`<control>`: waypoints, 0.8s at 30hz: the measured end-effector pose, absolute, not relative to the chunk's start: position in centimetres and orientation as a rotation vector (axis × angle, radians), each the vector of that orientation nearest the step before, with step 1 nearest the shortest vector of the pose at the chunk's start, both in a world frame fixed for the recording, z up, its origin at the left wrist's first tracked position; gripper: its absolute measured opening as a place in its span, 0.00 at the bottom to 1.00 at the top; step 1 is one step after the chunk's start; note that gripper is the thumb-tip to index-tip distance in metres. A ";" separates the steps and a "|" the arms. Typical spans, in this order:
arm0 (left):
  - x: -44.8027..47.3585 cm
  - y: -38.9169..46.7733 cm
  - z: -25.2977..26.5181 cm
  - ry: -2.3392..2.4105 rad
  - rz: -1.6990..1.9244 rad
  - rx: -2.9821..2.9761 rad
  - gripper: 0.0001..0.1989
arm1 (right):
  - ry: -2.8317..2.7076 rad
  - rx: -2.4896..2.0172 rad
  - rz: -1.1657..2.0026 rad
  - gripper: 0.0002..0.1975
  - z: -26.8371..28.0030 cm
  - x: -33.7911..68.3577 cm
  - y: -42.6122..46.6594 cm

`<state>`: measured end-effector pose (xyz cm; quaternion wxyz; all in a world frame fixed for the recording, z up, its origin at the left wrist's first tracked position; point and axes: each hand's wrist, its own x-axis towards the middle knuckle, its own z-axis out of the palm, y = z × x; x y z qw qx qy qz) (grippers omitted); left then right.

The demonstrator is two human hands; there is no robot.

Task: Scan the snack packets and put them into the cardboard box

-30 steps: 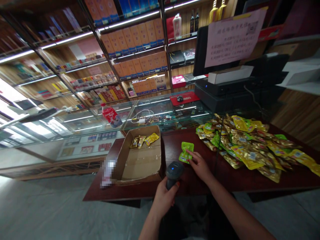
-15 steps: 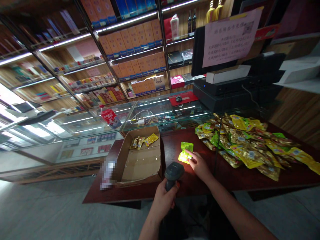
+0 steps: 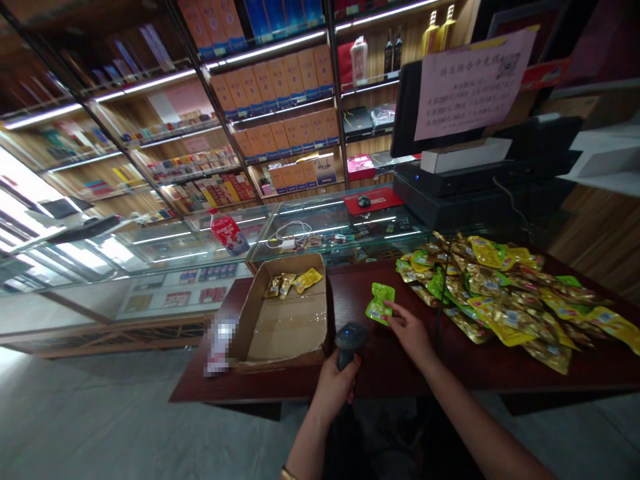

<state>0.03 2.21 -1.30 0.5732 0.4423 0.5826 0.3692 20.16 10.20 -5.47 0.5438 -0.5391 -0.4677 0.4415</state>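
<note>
My left hand [image 3: 334, 387] is wrapped round the handle of a dark barcode scanner [image 3: 351, 338], whose head points away from me and shows a small blue light. My right hand [image 3: 409, 333] has its fingertips on the right edge of a green snack packet [image 3: 380, 300], pinching it just above the dark red table. To the right lies a heap of gold, yellow and green snack packets [image 3: 505, 287]. Left of the scanner stands an open cardboard box [image 3: 285, 333], with a few small packets [image 3: 306, 280] at its far end.
Beyond the dark red table [image 3: 350, 293] runs a glass display counter [image 3: 305, 230] with a mouse [image 3: 363, 201] on a red mat. A monitor [image 3: 405, 110] with a pink paper sign stands at the back right. A red pouch [image 3: 227, 233] rests on the counter at left.
The bright scanner light on the green packet has gone out, and a blue light now shows on the scanner. The view has shifted slightly; both hands keep their holds.
</note>
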 end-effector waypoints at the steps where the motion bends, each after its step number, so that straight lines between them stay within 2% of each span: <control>1: 0.0 2.3 -1.6 1.355 0.877 1.025 0.23 | -1.091 -1.272 1.048 0.26 -4.8 20.1 10.4; 5: -0.2 2.5 -2.5 1.322 0.889 0.992 0.20 | -1.185 -1.133 1.118 0.25 -0.6 17.8 12.3; 9: -0.5 2.6 -3.1 1.351 0.877 0.973 0.17 | -1.446 -1.035 1.304 0.20 3.0 11.0 15.2; 15: -0.9 2.7 -3.1 1.354 0.897 0.973 0.20 | -1.729 -1.081 1.300 0.12 4.7 2.2 16.3; 17: -1.0 2.7 -3.0 1.351 0.896 0.974 0.21 | -1.750 -1.064 1.179 0.10 4.7 3.3 16.3; 20: -1.0 2.7 -3.1 1.345 0.905 0.968 0.21 | -1.735 -1.157 0.786 0.12 3.9 9.0 17.1; 24: -1.0 2.6 -3.4 1.329 0.906 0.977 0.21 | -1.692 -1.713 0.161 0.22 0.9 18.8 18.5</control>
